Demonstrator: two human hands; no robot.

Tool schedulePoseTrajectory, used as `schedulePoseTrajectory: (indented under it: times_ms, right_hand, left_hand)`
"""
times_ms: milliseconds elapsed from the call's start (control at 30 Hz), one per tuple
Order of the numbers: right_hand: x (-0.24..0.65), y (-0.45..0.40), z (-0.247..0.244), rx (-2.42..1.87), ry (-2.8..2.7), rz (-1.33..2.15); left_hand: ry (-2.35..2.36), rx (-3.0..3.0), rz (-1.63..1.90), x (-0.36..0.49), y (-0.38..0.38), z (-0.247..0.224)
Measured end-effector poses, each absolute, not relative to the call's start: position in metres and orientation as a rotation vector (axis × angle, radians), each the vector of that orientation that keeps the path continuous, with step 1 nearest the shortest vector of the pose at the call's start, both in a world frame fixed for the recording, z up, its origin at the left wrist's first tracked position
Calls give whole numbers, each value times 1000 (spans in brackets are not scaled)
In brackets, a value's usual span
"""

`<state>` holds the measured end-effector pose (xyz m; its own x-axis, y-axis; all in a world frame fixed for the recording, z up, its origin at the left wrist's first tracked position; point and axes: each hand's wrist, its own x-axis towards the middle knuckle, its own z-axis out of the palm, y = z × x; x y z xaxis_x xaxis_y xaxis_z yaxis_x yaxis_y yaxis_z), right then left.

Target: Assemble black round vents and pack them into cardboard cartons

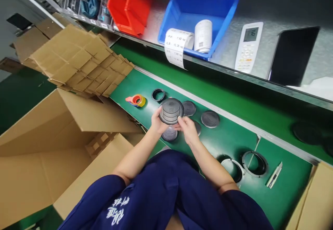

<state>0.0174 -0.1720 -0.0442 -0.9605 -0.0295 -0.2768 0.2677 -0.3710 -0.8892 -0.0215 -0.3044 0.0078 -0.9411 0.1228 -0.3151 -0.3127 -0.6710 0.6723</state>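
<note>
A round black slatted vent cover [171, 111] is held up between my hands above the green bench. My left hand [157, 122] grips its left edge, and the fingers of my right hand [187, 127] close on its lower right edge. Under and behind it lie more round dark covers: one [189, 108] just to the right, one [169, 134] below, another partly hidden by my right hand. A further cover [210, 118] rests farther right. Beyond my left hand sits a black ring [158, 95].
An open cardboard box [33, 157] and stacked flat cartons [78, 60] stand at left. Tape [139, 100] lies near the ring. Two larger rings and a utility knife [274, 175] are at right. The shelf above carries a blue bin [166, 18], a remote [249, 46] and a dark tablet [293, 55].
</note>
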Motion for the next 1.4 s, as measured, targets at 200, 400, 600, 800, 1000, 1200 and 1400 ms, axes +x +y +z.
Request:
schedulePoseTrajectory:
  times_ms: [200, 400, 600, 800, 1000, 1200, 1400]
  right_hand:
    - [-13, -155, -22, -660, 2882, -1715]
    - [-29, -183, -27, -733, 2789, -1549]
    - [-37, -197, -22, -607, 2586, -1708]
    - [-49, -210, -36, -707, 2666, -1487]
    - [-58, -236, -56, -1176, 2632, -772]
    - [-130, -283, -90, -926, 2564, -711]
    - [-228, -335, -131, -757, 2812, -415]
  left_hand:
    - [859, -485, 2600, -2, -340, 20]
    - [800, -460, 2585, 4, -355, 11]
    - [751, -454, 2626, -5, -372, 12]
    - [595, -529, 2616, -23, -391, -5]
    - [527, -801, 2561, -39, -410, -40]
    - [642, -941, 2508, -69, -435, -66]
    - [814, -1168, 2467, -73, -488, -91]
